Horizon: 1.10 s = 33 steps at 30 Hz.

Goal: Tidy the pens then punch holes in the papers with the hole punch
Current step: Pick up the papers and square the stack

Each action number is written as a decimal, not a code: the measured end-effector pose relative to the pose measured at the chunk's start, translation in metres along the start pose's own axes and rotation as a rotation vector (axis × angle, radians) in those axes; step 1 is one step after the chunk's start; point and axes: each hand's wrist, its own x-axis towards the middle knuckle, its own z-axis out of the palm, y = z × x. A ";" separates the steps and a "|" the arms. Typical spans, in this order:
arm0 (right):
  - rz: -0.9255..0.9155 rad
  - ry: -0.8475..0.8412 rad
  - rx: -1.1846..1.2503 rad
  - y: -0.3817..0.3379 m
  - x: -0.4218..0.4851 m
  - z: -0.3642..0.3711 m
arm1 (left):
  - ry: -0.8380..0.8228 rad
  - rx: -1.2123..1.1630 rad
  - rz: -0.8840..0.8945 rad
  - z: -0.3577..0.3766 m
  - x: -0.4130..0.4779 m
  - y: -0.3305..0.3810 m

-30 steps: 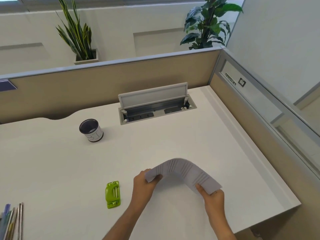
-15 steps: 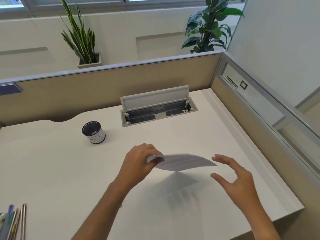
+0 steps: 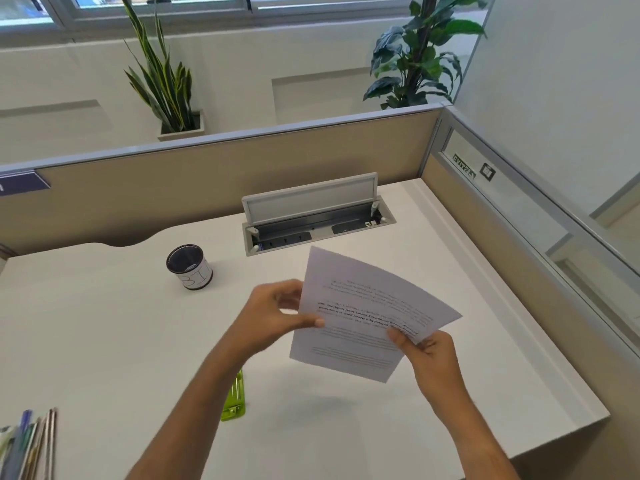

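A stack of printed white papers (image 3: 360, 313) is held up above the white desk (image 3: 104, 334), tilted toward me with the text upside down. My left hand (image 3: 277, 317) pinches its left edge. My right hand (image 3: 427, 358) grips its lower right corner. The lime green hole punch (image 3: 234, 398) lies on the desk below my left forearm, which hides part of it. A bundle of pens (image 3: 29, 441) lies at the lower left edge of the view. A black mesh pen cup (image 3: 189, 267) stands upright on the desk, left of the papers.
An open cable tray with a raised lid (image 3: 311, 216) sits in the desk behind the papers. Beige partitions (image 3: 214, 174) wall the desk at the back and right. Two potted plants stand beyond the partition. The desk's front right corner (image 3: 595, 414) is near my right arm.
The papers were bent in an arch between both hands, then held flat by the left hand alone. Now both hands hold them, raised and tilted up to show the print.
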 end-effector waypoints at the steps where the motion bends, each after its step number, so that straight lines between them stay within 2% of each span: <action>1: -0.004 0.011 0.011 0.003 -0.002 0.003 | 0.005 -0.028 -0.028 0.009 -0.002 -0.006; 4: -0.039 0.064 -0.011 0.004 -0.005 0.011 | 0.208 -0.105 -0.012 0.032 -0.007 -0.022; 7: -0.047 0.133 -0.026 -0.006 -0.007 0.027 | 0.420 -0.076 0.071 0.048 -0.007 -0.030; 9: -0.066 0.161 -0.008 -0.011 -0.011 0.038 | 0.487 -0.060 0.082 0.062 -0.009 -0.029; 11: -0.114 0.160 -0.011 0.014 -0.013 0.042 | 0.471 -0.063 -0.015 0.082 -0.016 -0.037; 14: 0.005 0.127 -0.021 0.055 -0.020 0.041 | 0.393 -0.117 -0.251 0.103 -0.029 -0.062; 17: 0.037 0.112 0.022 0.057 -0.023 0.040 | 0.352 -0.024 -0.248 0.104 -0.030 -0.067; 21: 0.078 0.157 -0.017 0.055 -0.016 0.030 | 0.445 0.057 -0.213 0.103 -0.025 -0.074; 25: 0.131 0.157 -0.050 0.063 -0.017 0.034 | 0.426 0.127 -0.245 0.114 -0.025 -0.088; 30: 0.156 0.174 -0.035 0.064 -0.017 0.031 | 0.482 0.159 -0.222 0.113 -0.028 -0.092; 33: 0.203 0.174 -0.032 0.069 -0.019 0.031 | 0.444 0.110 -0.260 0.115 -0.030 -0.093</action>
